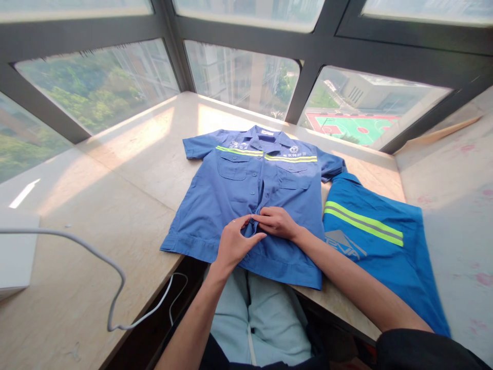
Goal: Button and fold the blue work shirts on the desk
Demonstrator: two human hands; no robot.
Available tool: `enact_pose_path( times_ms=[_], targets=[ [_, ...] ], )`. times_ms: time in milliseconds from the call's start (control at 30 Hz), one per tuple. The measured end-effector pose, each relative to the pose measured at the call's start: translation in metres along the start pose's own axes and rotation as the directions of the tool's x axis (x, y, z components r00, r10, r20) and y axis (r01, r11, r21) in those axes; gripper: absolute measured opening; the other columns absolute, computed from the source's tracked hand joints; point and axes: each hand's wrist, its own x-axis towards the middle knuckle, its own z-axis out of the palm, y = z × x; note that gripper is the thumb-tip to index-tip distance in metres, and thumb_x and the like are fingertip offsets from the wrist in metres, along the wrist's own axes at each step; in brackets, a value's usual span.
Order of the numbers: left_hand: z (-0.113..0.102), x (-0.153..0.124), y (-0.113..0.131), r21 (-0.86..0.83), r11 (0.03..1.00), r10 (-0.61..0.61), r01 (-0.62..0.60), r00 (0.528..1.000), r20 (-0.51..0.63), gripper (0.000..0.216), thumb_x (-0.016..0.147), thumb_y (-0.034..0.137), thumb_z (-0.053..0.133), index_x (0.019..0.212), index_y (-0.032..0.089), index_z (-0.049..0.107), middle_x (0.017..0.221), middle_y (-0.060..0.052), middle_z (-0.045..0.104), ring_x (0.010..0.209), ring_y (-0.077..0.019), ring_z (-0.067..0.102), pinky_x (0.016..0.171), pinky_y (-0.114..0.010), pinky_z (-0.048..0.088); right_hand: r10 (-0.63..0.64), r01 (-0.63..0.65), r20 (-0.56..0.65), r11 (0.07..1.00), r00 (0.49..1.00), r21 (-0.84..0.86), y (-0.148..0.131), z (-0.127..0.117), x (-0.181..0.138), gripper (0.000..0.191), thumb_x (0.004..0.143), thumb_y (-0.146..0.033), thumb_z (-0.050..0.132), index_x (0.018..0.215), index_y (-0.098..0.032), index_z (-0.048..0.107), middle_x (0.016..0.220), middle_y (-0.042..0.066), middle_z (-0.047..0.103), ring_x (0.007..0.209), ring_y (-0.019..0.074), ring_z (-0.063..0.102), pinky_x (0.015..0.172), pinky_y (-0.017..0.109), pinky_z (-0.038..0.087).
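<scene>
While forearms angle inward, left hand point(233, 242) meets right hand point(279, 222), fingers point(265, 216) pinching blue shirt point(227, 203)

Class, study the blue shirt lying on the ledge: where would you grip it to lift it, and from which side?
Probably the hem, taken from the near side. The shirt lies flat, front up, collar toward the window, and part of its hem overhangs the ledge, so fingers could slip beneath there. The left hand and right hand pinch its front opening just above.
</scene>
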Motion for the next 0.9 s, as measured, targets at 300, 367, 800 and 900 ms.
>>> enact_pose_path(
  times_ms=[300, 367, 800, 900],
  targets=[
    [0.015, 0.001, -0.001, 0.109, 0.992, -0.051, 0.065, 0.990, -0.130, 0.031, 0.077, 0.008, 0.061, 0.103, 0.021, 0.071, 0.101, -0.007, 0.075, 0.091, -0.0235, 0.070, 0.090, -0.040, 0.054, -0.009, 0.009, 0.000, 1.000, 1.000, 0.024, 0.000, -0.001, 0.000, 0.024, 0.100, -0.027, 0.049, 0.111, -0.019, 0.069, 0.081, 0.005, 0.064, 0.066, 0.0136, 0.055, 0.062, 0.025, 0.042],
    [0.016, 0.001, -0.001, 0.098, 0.993, -0.058, 0.072, 0.988, -0.143, 0.029, 0.077, 0.008, 0.060, 0.100, 0.022, 0.071, 0.098, -0.006, 0.075, 0.090, -0.0227, 0.070, 0.089, -0.039, 0.054, 0.002, -0.002, 0.000, 0.999, 1.000, 0.045, -0.001, -0.002, 0.001, 0.024, 0.100, -0.027, 0.049, 0.109, -0.019, 0.070, 0.079, 0.005, 0.063, 0.065, 0.0135, 0.055, 0.061, 0.025, 0.042],
    [0.017, 0.000, -0.002, 0.063, 0.995, -0.069, 0.080, 0.985, -0.160, 0.020, 0.080, 0.013, 0.056, 0.090, 0.022, 0.070, 0.091, -0.004, 0.075, 0.085, -0.0203, 0.070, 0.083, -0.033, 0.053, 0.085, -0.089, 0.028, 0.955, 0.996, 0.284, -0.001, -0.004, 0.005, 0.026, 0.100, -0.026, 0.049, 0.107, -0.020, 0.073, 0.077, 0.004, 0.062, 0.067, 0.0133, 0.057, 0.062, 0.023, 0.044],
    [0.016, 0.000, -0.001, 0.108, 0.991, -0.059, 0.075, 0.988, -0.146, 0.020, 0.081, 0.012, 0.054, 0.089, 0.022, 0.070, 0.091, -0.004, 0.075, 0.085, -0.0210, 0.069, 0.082, -0.033, 0.051, 0.092, -0.098, 0.036, 0.945, 0.995, 0.311, 0.000, -0.003, 0.005, 0.027, 0.100, -0.023, 0.048, 0.104, -0.020, 0.074, 0.078, 0.004, 0.061, 0.068, 0.0135, 0.057, 0.062, 0.023, 0.044]
  ],
)
